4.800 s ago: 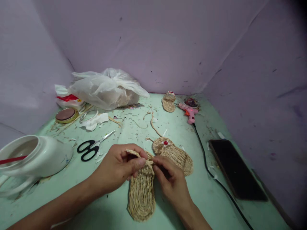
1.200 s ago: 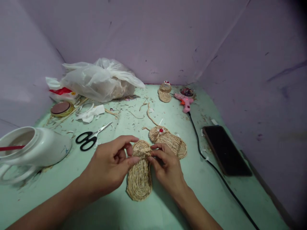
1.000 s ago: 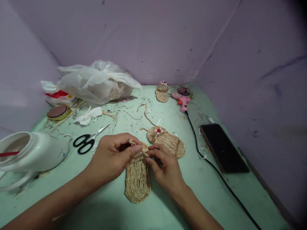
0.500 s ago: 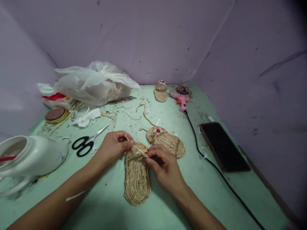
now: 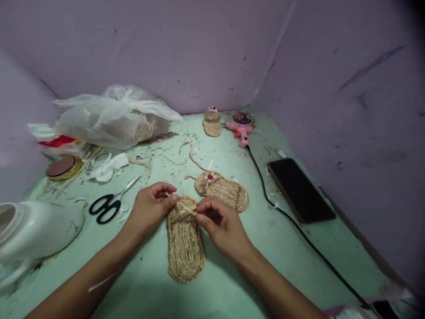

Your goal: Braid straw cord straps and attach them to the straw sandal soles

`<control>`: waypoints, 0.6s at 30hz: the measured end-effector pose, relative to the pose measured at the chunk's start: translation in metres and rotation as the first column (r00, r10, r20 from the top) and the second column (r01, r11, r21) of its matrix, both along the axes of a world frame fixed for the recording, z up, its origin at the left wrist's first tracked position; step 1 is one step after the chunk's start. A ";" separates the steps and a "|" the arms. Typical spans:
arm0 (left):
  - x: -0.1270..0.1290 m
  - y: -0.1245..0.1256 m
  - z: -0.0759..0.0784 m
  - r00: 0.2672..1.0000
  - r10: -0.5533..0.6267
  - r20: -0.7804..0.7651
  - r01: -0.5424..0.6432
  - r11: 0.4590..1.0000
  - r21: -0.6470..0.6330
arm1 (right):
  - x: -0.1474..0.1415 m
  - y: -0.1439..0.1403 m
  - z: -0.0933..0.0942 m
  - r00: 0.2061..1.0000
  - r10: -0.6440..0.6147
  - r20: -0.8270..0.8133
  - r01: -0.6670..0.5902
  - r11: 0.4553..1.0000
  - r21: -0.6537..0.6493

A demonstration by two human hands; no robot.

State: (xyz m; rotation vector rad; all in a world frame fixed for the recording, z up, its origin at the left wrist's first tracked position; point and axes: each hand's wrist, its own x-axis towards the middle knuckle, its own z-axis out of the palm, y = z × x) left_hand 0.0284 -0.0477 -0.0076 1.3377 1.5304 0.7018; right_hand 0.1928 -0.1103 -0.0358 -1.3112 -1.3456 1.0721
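A small slipper point(image 5: 186, 252) of coiled, braided straw lies flat on the green table in front of me, its strap end pointing away. My left hand point(image 5: 152, 207) is closed at the strap end's left side, thumb and fingers pinching a short straw cord end point(image 5: 168, 194). On the right side my right hand point(image 5: 226, 226) pinches the straw cord point(image 5: 191, 210) that crosses the slipper's top. Just behind my right hand rests a second straw slipper point(image 5: 229, 192) with a red bead and white petals, loose cord trailing from it. A third, finished-looking slipper point(image 5: 211, 124) sits at the back.
Black-handled scissors point(image 5: 111, 204) lie left of my left hand. A pink glue gun point(image 5: 241, 133), a bowl of beads point(image 5: 242, 118) and a phone point(image 5: 300, 190) are on the right. A white jug point(image 5: 43, 228) lies on its side at left; a plastic bag point(image 5: 116, 117) stands behind.
The view has shifted a little, so everything sits further left. Both hands keep their pinch at the slipper's strap end, with hardly any motion.
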 end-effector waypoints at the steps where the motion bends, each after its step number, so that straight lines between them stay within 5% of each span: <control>1: 0.000 0.000 0.000 1.000 0.007 -0.001 -0.007 1.000 0.002 | 0.000 0.000 0.000 1.000 -0.005 -0.003 0.005 0.999 -0.034; 18: 0.001 -0.001 -0.003 0.995 -0.058 -0.075 0.060 0.998 0.030 | -0.002 -0.001 0.001 0.999 0.018 0.035 -0.020 0.999 0.045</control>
